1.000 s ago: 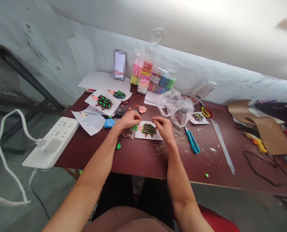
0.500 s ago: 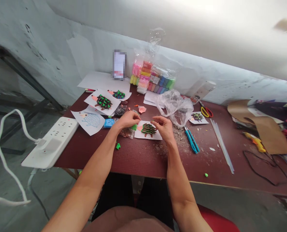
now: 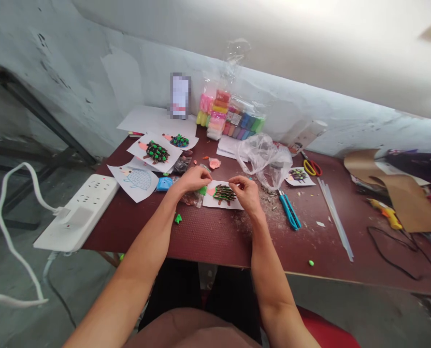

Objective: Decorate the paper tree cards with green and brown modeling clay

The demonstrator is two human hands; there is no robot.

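A white card with a brown-spined, pink-faced hedgehog (image 3: 224,194) lies between my hands. At the card's upper left, my left hand (image 3: 195,179) has its fingers pinched together, with green clay (image 3: 202,190) just below them. My right hand (image 3: 245,191) hovers over the card's right edge, thumb and forefinger together; anything between them is too small to make out. A small green clay piece (image 3: 178,219) lies nearer the table's front edge. Pink clay (image 3: 214,163) sits beyond the card, and a blue clay pack (image 3: 164,183) is left of my left hand.
Hedgehog pictures (image 3: 156,152) and a power strip (image 3: 78,212) are at the left. Clay packs (image 3: 233,118) and a phone (image 3: 180,96) stand behind. To the right are a plastic bag (image 3: 262,157), teal cutters (image 3: 290,211), scissors (image 3: 312,167), clear sticks (image 3: 336,220) and a yellow glue gun (image 3: 385,212).
The fingers of my right hand have drawn closer together, and the green bit seen at their tips before no longer shows. My left hand has barely moved. The view has shifted slightly.
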